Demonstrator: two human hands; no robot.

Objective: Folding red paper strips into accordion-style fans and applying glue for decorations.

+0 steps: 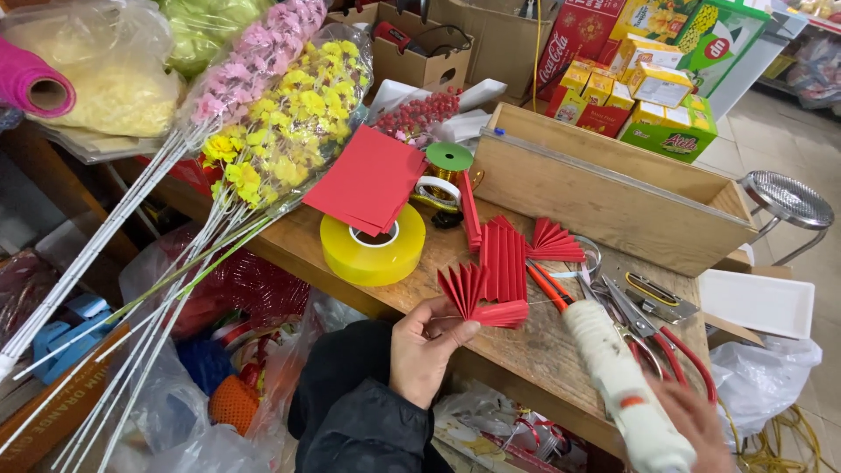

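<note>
My left hand (423, 350) pinches the pleated red paper fan (484, 302) steady at its base; my right hand (696, 425), at four o'clock, fingers wrapped, aims the glue gun (613, 377).

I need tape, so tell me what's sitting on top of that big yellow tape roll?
A stack of red paper sheets lies across the yellow tape roll, covering its upper part; the core hole shows only partly.

A black puffy jacket sleeve (359, 412) covers the left arm

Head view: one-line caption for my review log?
Left hand holds a pleated red paper fan; right hand points a glue gun at it.
</note>
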